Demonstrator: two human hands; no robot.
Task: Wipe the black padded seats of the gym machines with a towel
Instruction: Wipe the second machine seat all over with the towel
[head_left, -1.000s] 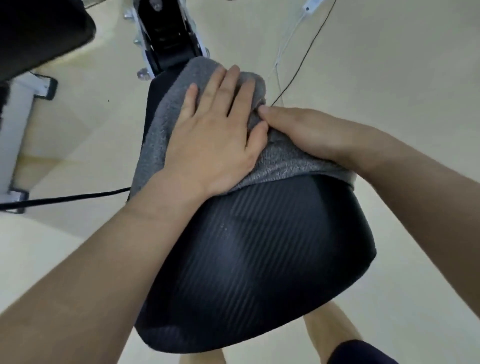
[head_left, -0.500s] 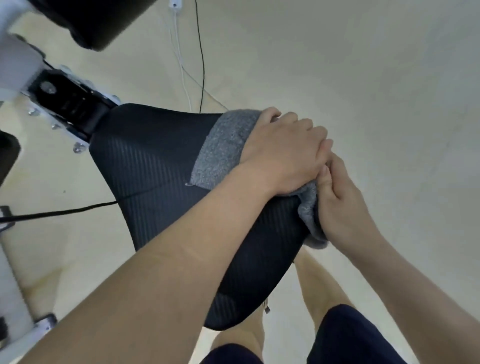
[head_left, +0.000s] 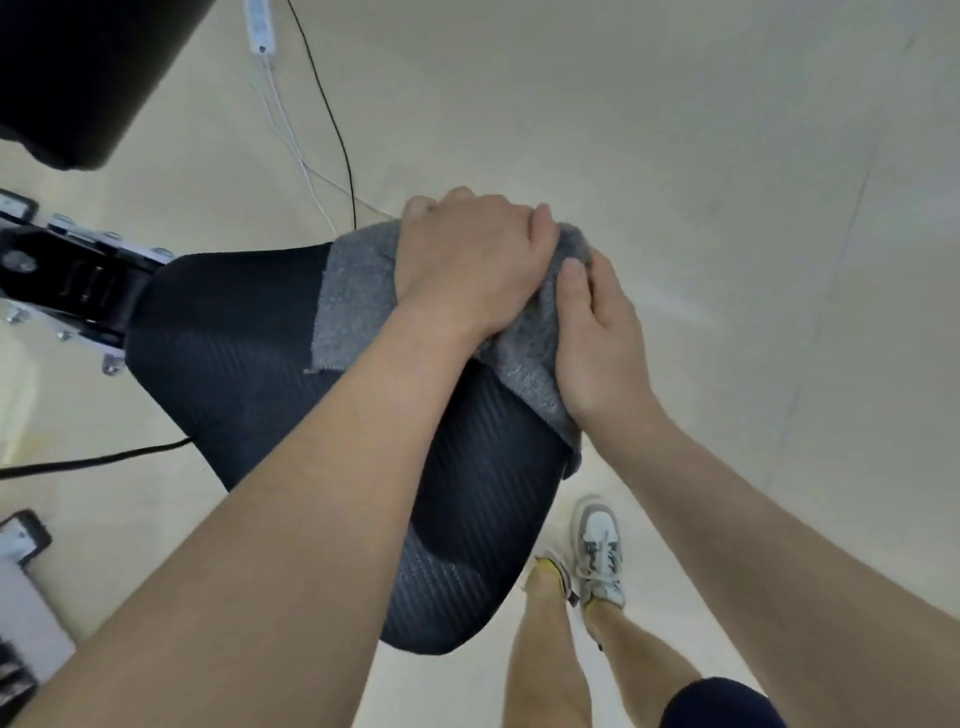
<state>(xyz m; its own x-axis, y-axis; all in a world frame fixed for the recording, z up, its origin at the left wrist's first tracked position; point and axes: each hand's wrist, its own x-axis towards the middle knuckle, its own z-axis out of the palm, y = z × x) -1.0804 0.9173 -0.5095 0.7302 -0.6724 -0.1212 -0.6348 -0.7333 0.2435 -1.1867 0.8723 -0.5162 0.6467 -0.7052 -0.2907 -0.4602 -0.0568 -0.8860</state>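
Observation:
A black padded seat (head_left: 249, 364) with a ribbed, carbon-look cover fills the middle of the view. A grey towel (head_left: 353, 306) lies over its far right edge and hangs down the side. My left hand (head_left: 467, 265) presses flat on the towel on top of the seat, its fingers curled over the far edge. My right hand (head_left: 597, 338) holds the towel against the seat's right side, with the thumb on top of the cloth. Both forearms cross the lower part of the view and hide part of the seat.
The seat's black and metal bracket (head_left: 78, 291) stands at the left. Another black pad (head_left: 72, 73) fills the top left corner. A black cable (head_left: 332, 119) and a white cable (head_left: 285, 119) run over the beige floor. My legs and a white shoe (head_left: 597, 551) stand below right.
Both hands have slid the towel from the seat's narrow end near the bracket to its wide right edge, and more bare seat shows on the left. The view has swung and now shows my feet.

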